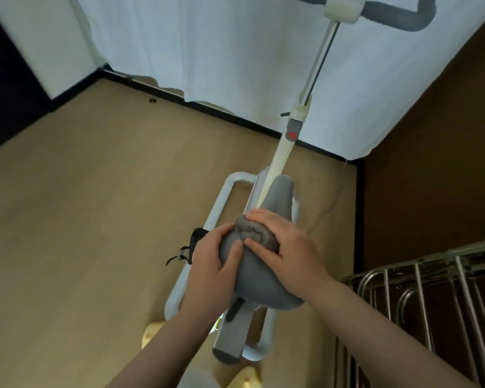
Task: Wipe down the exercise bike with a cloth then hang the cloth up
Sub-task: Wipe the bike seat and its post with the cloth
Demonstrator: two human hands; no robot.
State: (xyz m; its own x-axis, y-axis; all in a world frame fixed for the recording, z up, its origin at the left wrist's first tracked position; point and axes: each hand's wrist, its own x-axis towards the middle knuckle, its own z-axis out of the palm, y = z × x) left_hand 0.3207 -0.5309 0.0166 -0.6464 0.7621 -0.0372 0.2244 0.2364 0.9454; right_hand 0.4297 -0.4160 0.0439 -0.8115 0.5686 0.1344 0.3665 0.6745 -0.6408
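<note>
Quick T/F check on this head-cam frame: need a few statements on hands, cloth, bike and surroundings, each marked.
1. The right hand presses a bunched grey cloth onto the grey padded bike saddle. True.
2. The left hand hangs free of the bike. False: it grips the saddle's left side.
3. The cloth is already hung on the metal wire rack. False: it is on the saddle, under the right hand.
4. The grey foam handlebar shows at the top, in front of a white curtain. True.
5. The floor is dark tile. False: it is a tan, wood-look floor.
</note>
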